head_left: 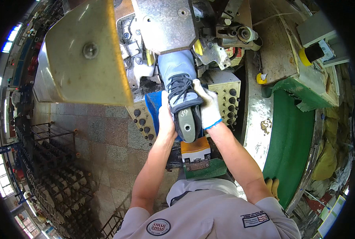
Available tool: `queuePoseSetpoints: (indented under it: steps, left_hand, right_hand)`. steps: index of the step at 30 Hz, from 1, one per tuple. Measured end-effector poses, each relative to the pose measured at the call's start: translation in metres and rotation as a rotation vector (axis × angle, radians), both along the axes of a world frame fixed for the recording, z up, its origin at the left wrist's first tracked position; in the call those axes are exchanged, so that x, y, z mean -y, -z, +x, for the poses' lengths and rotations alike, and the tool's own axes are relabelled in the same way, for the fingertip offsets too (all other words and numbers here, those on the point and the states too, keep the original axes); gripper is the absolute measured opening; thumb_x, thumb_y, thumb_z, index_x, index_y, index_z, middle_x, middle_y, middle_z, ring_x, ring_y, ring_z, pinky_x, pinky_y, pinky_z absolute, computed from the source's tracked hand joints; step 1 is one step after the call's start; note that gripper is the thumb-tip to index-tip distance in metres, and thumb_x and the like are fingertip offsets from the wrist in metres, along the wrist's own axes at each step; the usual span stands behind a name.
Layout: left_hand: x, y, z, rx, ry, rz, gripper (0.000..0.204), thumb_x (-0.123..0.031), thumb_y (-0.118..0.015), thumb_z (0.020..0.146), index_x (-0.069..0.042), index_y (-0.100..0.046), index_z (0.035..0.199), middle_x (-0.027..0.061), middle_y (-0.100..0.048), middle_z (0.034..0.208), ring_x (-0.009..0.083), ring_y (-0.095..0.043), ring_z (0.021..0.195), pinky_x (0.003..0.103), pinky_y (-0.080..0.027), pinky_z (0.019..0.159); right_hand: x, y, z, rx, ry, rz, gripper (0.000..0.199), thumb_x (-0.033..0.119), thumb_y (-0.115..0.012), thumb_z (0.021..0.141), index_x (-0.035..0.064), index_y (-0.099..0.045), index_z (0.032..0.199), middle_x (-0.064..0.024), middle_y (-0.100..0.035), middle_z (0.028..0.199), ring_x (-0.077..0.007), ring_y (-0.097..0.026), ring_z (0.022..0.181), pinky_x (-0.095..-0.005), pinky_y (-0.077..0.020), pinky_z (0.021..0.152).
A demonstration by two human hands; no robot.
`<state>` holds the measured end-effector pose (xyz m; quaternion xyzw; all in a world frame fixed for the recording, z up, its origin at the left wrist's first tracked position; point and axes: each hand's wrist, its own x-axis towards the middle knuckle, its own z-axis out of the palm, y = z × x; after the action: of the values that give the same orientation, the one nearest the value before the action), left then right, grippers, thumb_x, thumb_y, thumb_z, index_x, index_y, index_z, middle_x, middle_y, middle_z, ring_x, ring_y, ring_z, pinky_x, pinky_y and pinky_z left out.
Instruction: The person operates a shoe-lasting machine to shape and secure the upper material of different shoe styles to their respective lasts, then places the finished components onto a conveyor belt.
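Note:
A grey-blue lace-up shoe upper (176, 65) with dark laces sits on a dark green shoe last (186, 121). Its toe reaches in under the metal head (165, 26) of a machine, where the tip is hidden. My left hand (166, 117) presses along the left side of the shoe near the heel, its fingers partly hidden. On the opposite side, my right hand (209, 104), in a white glove with a blue cuff, grips the shoe with the thumb up beside the laces. Below the heel is an orange pad (195, 145) on the machine.
A large metal cover (86, 51) hangs close at upper left. Knobbed control panels (230, 101) flank the shoe. To the right runs a green conveyor belt (291, 135) beside a wooden bench (275, 51). Dark racks (58, 171) stand at left on the tiled floor.

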<state>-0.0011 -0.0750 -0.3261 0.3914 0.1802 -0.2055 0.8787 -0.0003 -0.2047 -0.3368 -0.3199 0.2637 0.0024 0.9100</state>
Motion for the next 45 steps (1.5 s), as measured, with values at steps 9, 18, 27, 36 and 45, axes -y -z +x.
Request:
queuePoseSetpoints:
  steps: [9, 18, 27, 36, 45]
  left_hand:
    - [-0.004, 0.013, 0.004, 0.006, -0.01, 0.049, 0.057, -0.051, -0.039, 0.108, -0.003, -0.065, 0.122, 0.0062, -0.071, 0.111, 0.0151, -0.067, 0.096, 0.032, -0.053, 0.09]
    - [-0.004, 0.023, 0.009, 0.01, -0.01, 0.122, 0.051, -0.046, -0.037, 0.109, -0.004, -0.063, 0.125, 0.0067, -0.07, 0.111, 0.0187, -0.068, 0.098, 0.034, -0.054, 0.092]
    - [-0.021, 0.088, 0.016, 0.266, -0.035, 0.432, 0.047, -0.038, -0.036, 0.112, -0.003, -0.068, 0.114, 0.0028, -0.072, 0.1, 0.0114, -0.067, 0.086, 0.028, -0.054, 0.081]
    - [-0.017, 0.037, 0.014, 0.194, -0.001, 0.252, 0.061, -0.051, -0.039, 0.108, 0.0, -0.073, 0.108, 0.0015, -0.071, 0.099, 0.0103, -0.06, 0.086, 0.029, -0.05, 0.081]
    - [-0.038, -0.014, -0.049, 0.523, -0.057, 0.863, 0.06, -0.036, -0.055, 0.102, 0.009, -0.05, 0.14, 0.025, -0.064, 0.128, 0.0309, -0.063, 0.116, 0.039, -0.048, 0.102]
  right_hand:
    - [-0.003, 0.003, -0.001, 0.025, -0.009, -0.087, 0.032, 0.03, -0.07, 0.098, -0.0009, -0.074, 0.106, -0.0013, -0.07, 0.098, -0.0081, -0.062, 0.086, -0.0244, -0.0504, 0.077]
    - [-0.007, 0.009, 0.001, 0.091, 0.039, -0.192, 0.031, 0.03, -0.068, 0.099, -0.0003, -0.073, 0.099, 0.0003, -0.068, 0.092, -0.007, -0.059, 0.08, -0.0238, -0.0484, 0.072]
    - [-0.012, 0.005, 0.005, 0.091, 0.048, -0.215, 0.027, 0.027, -0.067, 0.1, 0.0008, -0.072, 0.095, 0.0013, -0.066, 0.088, -0.0066, -0.057, 0.078, -0.0249, -0.0477, 0.07]
    - [0.002, 0.008, 0.001, 0.057, -0.066, -0.193, 0.03, 0.033, -0.067, 0.1, 0.003, -0.073, 0.099, 0.0017, -0.067, 0.093, -0.0071, -0.057, 0.082, -0.0264, -0.0469, 0.074]
    - [0.071, -0.027, -0.148, 0.031, -0.064, -0.843, 0.065, 0.039, -0.062, 0.098, -0.0082, -0.049, 0.142, -0.0198, -0.069, 0.125, -0.0224, -0.066, 0.117, -0.0308, -0.0503, 0.099]
